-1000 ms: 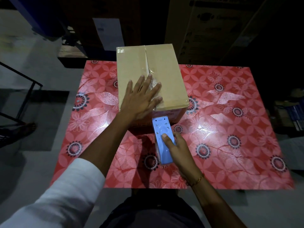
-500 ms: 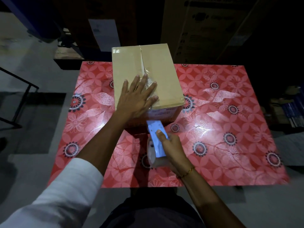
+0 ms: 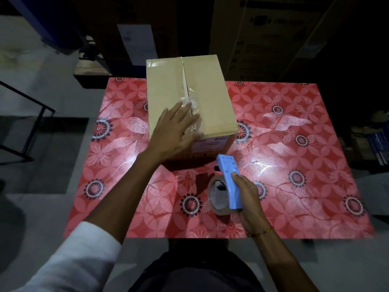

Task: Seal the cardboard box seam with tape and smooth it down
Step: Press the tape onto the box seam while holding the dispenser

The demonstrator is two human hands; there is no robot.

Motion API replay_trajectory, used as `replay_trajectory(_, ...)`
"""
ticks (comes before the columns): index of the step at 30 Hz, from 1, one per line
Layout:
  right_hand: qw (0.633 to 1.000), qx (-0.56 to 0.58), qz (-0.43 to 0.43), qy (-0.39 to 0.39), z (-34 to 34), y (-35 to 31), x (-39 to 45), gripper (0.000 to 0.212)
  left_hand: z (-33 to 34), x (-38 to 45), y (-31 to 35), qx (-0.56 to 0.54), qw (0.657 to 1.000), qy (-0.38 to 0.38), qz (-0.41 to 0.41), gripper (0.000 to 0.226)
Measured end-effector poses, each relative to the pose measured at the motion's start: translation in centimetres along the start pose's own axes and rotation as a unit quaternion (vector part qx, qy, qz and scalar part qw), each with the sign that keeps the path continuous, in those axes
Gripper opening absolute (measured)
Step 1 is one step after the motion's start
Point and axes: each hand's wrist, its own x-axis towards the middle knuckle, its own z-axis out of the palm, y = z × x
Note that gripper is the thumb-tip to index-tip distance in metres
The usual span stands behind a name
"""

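Note:
A tan cardboard box stands on the red flowered table, its centre seam running away from me. Wrinkled clear tape covers the near half of the seam; the far half lies bare and slightly parted. My left hand rests flat on the box's near top, fingers spread over the tape. My right hand grips a blue tape dispenser with its brown tape roll, held just above the table in front of the box's near face.
Large cardboard cartons stand in the dark behind the table. A black metal frame is on the floor to the left. Stacked items lie at the right edge. Bare tabletop spreads right of the box.
My right hand has pulled the dispenser away from the box's near face, toward me and to the right. My left hand has slid slightly back along the taped seam.

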Motion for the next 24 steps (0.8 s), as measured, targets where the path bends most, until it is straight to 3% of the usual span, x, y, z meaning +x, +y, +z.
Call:
replay_trajectory(3,1.000,-0.014,0.013,0.001,-0.9,-0.5,0.3,0.017,0.3,-0.7,0.2,0.102,0.993,-0.043,0.034,0.100)
replay_trajectory(5,1.000,-0.014,0.013,-0.001,-1.1,-0.6,0.3,0.017,0.3,-0.2,0.3,0.133,0.990,-0.047,0.022,0.108)
replay_trajectory(11,1.000,-0.012,0.025,-0.007,-1.0,-0.3,0.5,0.016,1.2,0.4,0.3,0.182,0.982,-0.053,-0.020,0.088)
replay_trajectory(20,0.999,0.000,0.028,-0.023,-0.3,-0.4,1.2,0.017,0.9,0.6,0.0,0.211,0.974,-0.086,-0.003,0.108)
replay_trajectory(24,0.999,-0.001,0.027,-0.033,-0.3,-0.3,1.1,0.015,0.3,0.8,-0.3,0.155,0.983,-0.100,-0.002,0.099)
